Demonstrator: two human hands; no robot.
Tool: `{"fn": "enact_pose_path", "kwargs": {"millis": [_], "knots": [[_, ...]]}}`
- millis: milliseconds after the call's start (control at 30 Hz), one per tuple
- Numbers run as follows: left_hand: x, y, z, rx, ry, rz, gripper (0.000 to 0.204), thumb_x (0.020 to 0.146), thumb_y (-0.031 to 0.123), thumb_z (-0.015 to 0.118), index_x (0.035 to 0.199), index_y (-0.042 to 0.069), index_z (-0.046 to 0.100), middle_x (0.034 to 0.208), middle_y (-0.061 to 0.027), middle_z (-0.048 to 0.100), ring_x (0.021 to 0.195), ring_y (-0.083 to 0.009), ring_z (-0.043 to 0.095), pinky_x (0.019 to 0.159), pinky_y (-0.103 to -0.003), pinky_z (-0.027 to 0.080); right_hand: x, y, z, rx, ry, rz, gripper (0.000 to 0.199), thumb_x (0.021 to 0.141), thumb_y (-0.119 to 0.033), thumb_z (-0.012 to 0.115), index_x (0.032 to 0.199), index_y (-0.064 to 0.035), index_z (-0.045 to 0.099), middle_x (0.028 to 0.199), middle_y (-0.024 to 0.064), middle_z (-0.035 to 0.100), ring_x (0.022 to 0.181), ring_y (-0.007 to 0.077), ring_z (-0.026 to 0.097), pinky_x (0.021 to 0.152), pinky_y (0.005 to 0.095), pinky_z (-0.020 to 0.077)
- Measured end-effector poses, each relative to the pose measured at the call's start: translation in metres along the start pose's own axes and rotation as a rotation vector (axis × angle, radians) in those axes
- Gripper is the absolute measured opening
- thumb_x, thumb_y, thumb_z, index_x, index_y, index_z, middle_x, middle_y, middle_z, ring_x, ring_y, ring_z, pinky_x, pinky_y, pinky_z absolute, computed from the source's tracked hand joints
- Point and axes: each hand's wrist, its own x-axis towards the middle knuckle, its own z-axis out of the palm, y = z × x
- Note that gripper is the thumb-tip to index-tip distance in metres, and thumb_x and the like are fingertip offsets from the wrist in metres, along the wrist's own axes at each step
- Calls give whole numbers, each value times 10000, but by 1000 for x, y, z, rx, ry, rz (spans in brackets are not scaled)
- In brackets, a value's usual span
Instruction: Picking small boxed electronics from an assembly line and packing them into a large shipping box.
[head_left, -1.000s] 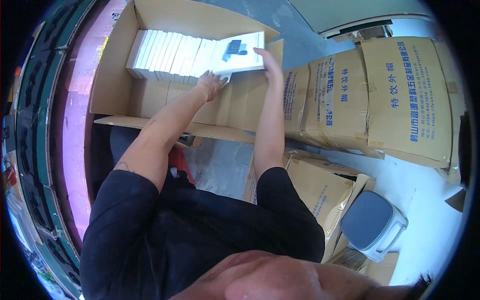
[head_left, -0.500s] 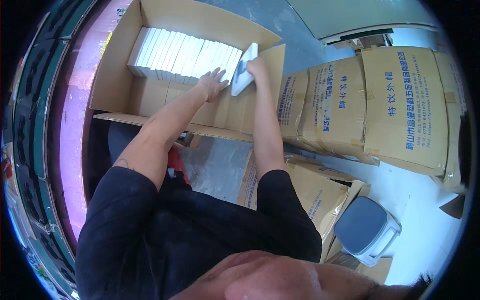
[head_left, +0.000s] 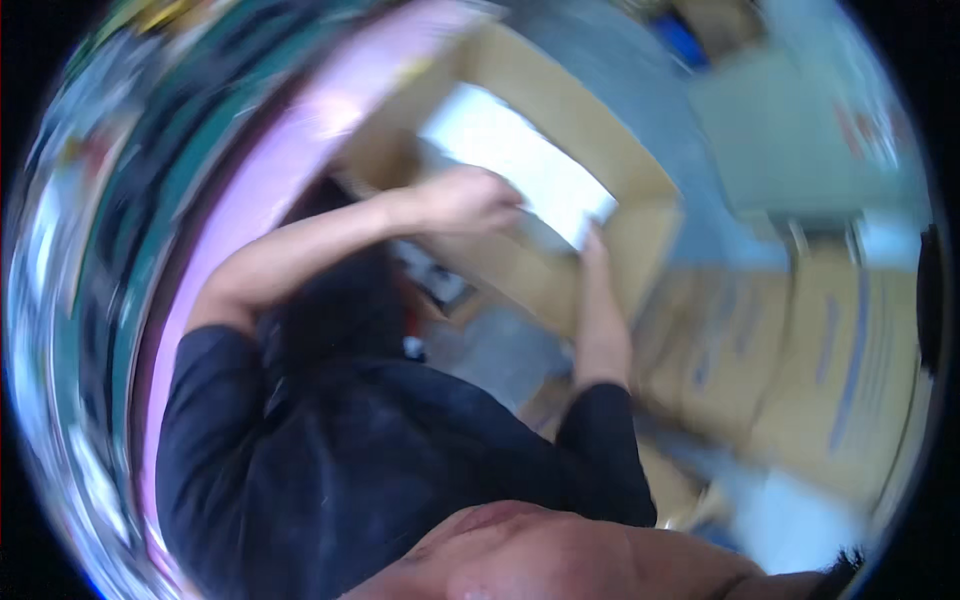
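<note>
Everything is smeared by motion. A row of flat white boxes stands packed in an open cardboard carton, and the single boxes blur into one bright block. Over the carton's near side hangs my left hand, close to the row's near edge. Its fingers look curled, but the blur hides whether anything is in them. At the right end of the row, my right hand reaches into the carton and seems to touch the end of the row. Its fingers are too blurred to read.
Pink-wrapped stock runs along the carton's left side, with dark green crates beyond. Large brown cartons stand at the right. Grey floor shows between my body and the carton.
My view has swung, so the carton sits further right and tilted. The white box my right hand held tilted is no longer distinct from the row. My left hand has drawn back from its spread pose.
</note>
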Motion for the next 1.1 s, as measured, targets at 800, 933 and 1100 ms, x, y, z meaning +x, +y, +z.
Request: {"fn": "enact_pose_path", "kwargs": {"millis": [800,933,1100], "knots": [[-744,-95,-281,704,1574,-1342,645,899,564,595,1249,22,603,1014,-168,685,1043,-372,655,772,-562,537,58,-76,366,-229,-601,172,635,996,-439,501,1431,15,410,1360,164,556,1243,320,542,1038,508,445],[-682,-183,-319,225,1698,-1501,755,882,652,534,1372,77,529,1286,-219,598,1064,-420,645,785,-555,527,58,-105,277,-247,-434,135,626,996,-426,502,1428,19,413,1351,166,563,1236,320,548,1034,506,450],[-737,-116,-321,-185,1834,-1403,414,827,487,759,946,101,670,787,-17,645,706,-138,656,578,-312,575,37,-117,209,-180,-341,118,616,996,-411,504,1424,23,417,1340,167,572,1227,319,555,1028,504,455]]}}
